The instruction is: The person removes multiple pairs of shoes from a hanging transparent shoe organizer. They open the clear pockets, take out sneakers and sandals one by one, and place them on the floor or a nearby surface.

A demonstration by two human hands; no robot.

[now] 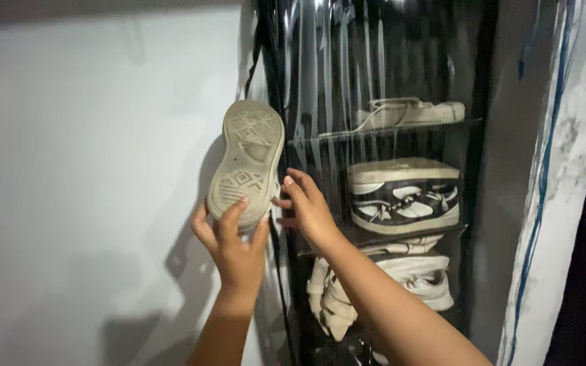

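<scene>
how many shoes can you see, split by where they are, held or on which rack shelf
Held in the left hand, sole facing the camera: 1 shoe
Top shelf behind the clear cover: 1 pale shoe
Middle shelf: 2, a dark-and-white pair stacked sole to sole
Lower shelf: about 2 white shoes, partly hidden by the right hand and its arm
Total: about 6

The shoe [247,163] shows a beige diamond-patterned sole; the shelved sneakers [403,198] are navy and white (cream-soled), on a black rack [473,74].
</scene>
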